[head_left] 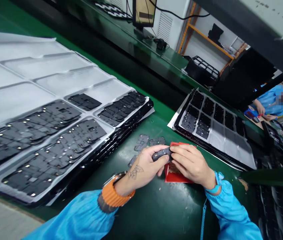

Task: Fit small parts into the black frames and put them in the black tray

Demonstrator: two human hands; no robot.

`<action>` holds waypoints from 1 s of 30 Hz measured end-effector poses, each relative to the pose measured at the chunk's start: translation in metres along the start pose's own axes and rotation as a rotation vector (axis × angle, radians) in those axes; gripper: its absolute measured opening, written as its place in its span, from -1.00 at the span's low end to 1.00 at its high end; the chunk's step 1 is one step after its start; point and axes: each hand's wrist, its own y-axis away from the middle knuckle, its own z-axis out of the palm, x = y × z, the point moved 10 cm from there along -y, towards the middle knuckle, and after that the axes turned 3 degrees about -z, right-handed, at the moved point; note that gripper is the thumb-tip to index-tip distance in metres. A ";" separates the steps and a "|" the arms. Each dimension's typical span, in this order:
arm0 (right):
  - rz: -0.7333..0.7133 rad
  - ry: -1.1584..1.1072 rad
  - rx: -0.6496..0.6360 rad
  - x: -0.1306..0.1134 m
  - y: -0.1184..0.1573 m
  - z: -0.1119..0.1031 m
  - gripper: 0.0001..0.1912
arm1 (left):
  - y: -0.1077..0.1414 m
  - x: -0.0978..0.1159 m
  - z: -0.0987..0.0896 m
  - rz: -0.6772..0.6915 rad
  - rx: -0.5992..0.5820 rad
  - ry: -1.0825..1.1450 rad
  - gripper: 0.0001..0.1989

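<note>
My left hand (141, 168) and my right hand (190, 163) meet over a red tray (175, 177), and both pinch a small black plastic part (161, 154) by its ends. The tray's contents are mostly hidden beneath my hands, though some brown bits show inside it. Several flat dark grey parts (141, 142) lie on the green mat (156, 213) just beyond my left hand. An orange watch strap (116, 195) circles my left wrist, and a blue coiled cord (203, 216) hangs from a band on my right wrist.
To the left, white-filmed black trays (41, 80) hold many black parts in rows. A black tray (211, 126) with dark parts stands to the right. A monitor (143, 13) sits on a far shelf. A co-worker in blue (268, 103) works at the far right.
</note>
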 end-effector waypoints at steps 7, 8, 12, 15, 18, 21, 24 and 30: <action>-0.006 0.025 -0.005 -0.009 -0.003 -0.003 -0.71 | 0.002 0.009 0.006 -0.012 -0.044 0.090 -0.54; 0.006 0.018 -0.014 -0.008 -0.002 -0.002 -0.70 | 0.002 0.009 0.006 -0.013 -0.044 0.088 -0.54; 0.051 -0.008 -0.051 -0.004 0.001 0.002 -0.67 | 0.003 0.011 0.007 -0.010 -0.037 0.075 -0.57; 0.045 -0.026 -0.059 -0.005 0.000 0.001 -0.69 | 0.004 0.012 0.007 -0.023 -0.031 0.056 -0.61; 0.049 -0.051 -0.054 -0.005 -0.001 -0.001 -0.70 | 0.005 0.016 0.008 -0.013 -0.044 0.038 -0.68; 0.061 -0.073 -0.060 -0.004 -0.001 -0.001 -0.72 | 0.006 0.020 0.009 0.007 -0.054 0.029 -0.76; 0.058 -0.067 -0.068 -0.003 -0.001 -0.001 -0.76 | 0.005 0.018 0.009 0.004 -0.058 0.027 -0.75; 0.033 -0.041 -0.049 -0.005 -0.004 -0.002 -0.86 | 0.002 0.010 0.009 0.014 -0.058 0.012 -0.66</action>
